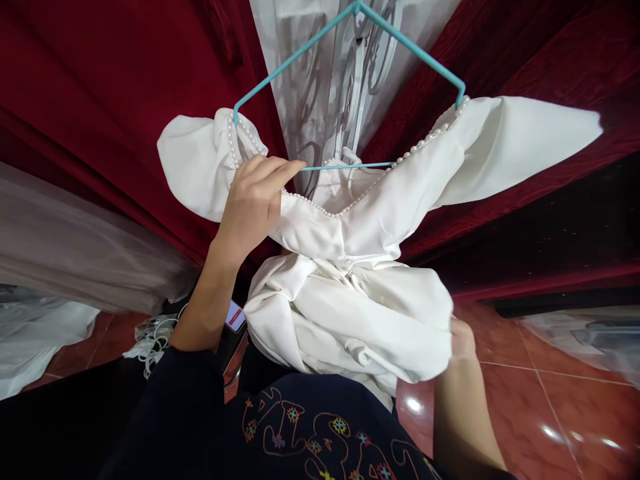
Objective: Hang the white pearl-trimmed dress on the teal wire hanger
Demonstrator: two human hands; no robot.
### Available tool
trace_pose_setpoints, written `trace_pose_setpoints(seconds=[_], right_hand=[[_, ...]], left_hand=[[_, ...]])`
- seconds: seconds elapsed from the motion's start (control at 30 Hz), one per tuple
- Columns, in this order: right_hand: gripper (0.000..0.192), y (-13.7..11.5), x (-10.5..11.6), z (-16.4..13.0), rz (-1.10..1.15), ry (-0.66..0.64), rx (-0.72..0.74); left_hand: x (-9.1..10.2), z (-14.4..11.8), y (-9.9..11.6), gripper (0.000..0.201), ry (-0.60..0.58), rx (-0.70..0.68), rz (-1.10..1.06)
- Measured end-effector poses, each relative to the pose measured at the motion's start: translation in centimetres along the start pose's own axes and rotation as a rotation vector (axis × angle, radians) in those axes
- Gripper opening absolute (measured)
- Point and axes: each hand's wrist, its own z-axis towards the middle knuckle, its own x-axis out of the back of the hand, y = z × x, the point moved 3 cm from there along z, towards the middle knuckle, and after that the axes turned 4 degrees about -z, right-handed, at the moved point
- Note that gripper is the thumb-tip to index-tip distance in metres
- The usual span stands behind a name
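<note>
A white dress point(380, 220) with a pearl-beaded neckline hangs from a thin turquoise hanger point(295, 60) in front of me. My left hand point(255, 200) is closed at the neckline on the left, its fingers over the hanger's lower bar and the dress fabric. Low on the right, my right hand point(463, 340) is at the edge of the gathered lower part of the dress. The fabric hides most of its fingers, and it seems to hold the bundle from behind. One puffed sleeve lies to the left, and a longer sleeve spreads to the right.
Dark red drapes point(125, 87) hang on both sides, with white hangers point(356, 93) between them. A phone point(234, 316) and white cables point(157, 343) lie at lower left. Pale sheer fabric point(45, 333) reaches the red tiled floor point(520, 393).
</note>
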Motion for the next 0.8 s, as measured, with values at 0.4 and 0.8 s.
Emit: trace_pose_setpoints(seconds=[0.4,0.8], right_hand=[[0.005,-10.7,-1.7,3.0,0.006,0.193,0.868],[0.023,-21.6,-6.5,11.6,-0.571,0.330,1.239]], left_hand=[[-1.0,0.2,0.4,0.040,0.026,-0.048,0.011],[0.6,-0.6,-1.6,0.043,0.439,0.233,0.127]])
